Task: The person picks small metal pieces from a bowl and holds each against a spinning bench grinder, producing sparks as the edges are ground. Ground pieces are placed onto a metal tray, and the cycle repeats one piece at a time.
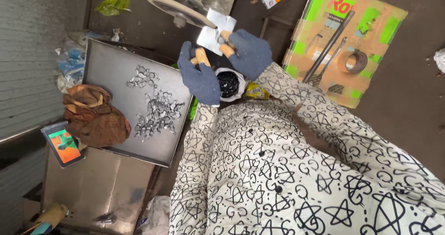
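Both my hands wear dark blue fingerless gloves, with white star-patterned sleeves behind them. My right hand point(250, 54) pinches a small shiny clear plastic packet point(214, 31) between its fingertips. My left hand point(199, 75) is just beside it, its bare fingertips closed at the packet's lower edge. Directly under the hands sits an open white bag of small black parts point(228, 83). To the left of my left hand lies a metal tray point(106, 59) with a heap of small shiny metal pieces point(157, 110) on it.
A crumpled brown cloth point(95, 117) lies on the tray's edge, next to a phone with a lit screen point(62, 145). A flattened cardboard box point(371, 26) to the right carries a long metal rod, a wrench and a tape roll. A yellow packet point(256, 92) sits by the bag.
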